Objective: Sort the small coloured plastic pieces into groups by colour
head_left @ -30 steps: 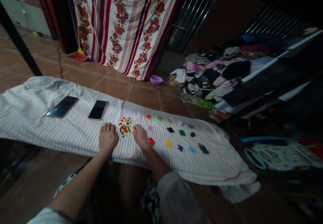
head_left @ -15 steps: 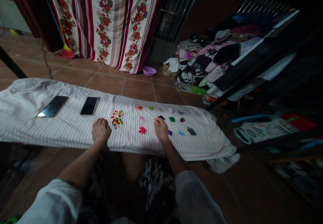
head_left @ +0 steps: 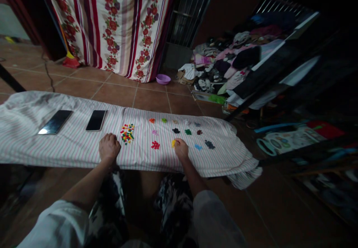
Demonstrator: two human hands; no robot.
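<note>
- The right hand (head_left: pixel 181 149) is at the yellow pile (head_left: pixel 173 143) in the front row, covering part of it. Its fingers are bent in toward the thumb; whether a piece sits between them I cannot tell.
- The left hand (head_left: pixel 109 147) rests palm down on the striped cloth (head_left: pixel 145 158), its fingers loosely bent and released — nothing shows in its grasp.
- The mixed pile (head_left: pixel 127 134) of small red, yellow, green and white pieces lies just beside the left hand, spread loosely between the 2 hands.
- Also in the front row: the red pile (head_left: pixel 155 144), nearer the mixed pile, and on the far side of the right hand the light blue pile (head_left: pixel 198 147) and the dark grey pile (head_left: pixel 209 144).
- The middle row has 4 piles: pink pile (head_left: pixel 154 132), black pile (head_left: pixel 176 130), dark green pile (head_left: pixel 188 132) and brown pile (head_left: pixel 199 132).
- The back row has 5: orange pile (head_left: pixel 151 121), lime green pile (head_left: pixel 164 120), beige pile (head_left: pixel 175 121), white pile (head_left: pixel 186 122) and a dim greyish pile (head_left: pixel 197 124).
- To the left on the cloth lie 2 dark-screened devices: a smartphone (head_left: pixel 96 120) and a larger tablet-like device (head_left: pixel 56 122), well apart from the sorted rows.
- Beyond, on the tiled floor — a purple basin (head_left: pixel 163 79) near the floral curtain (head_left: pixel 125 28), and a red broom (head_left: pixel 71 60).
</note>
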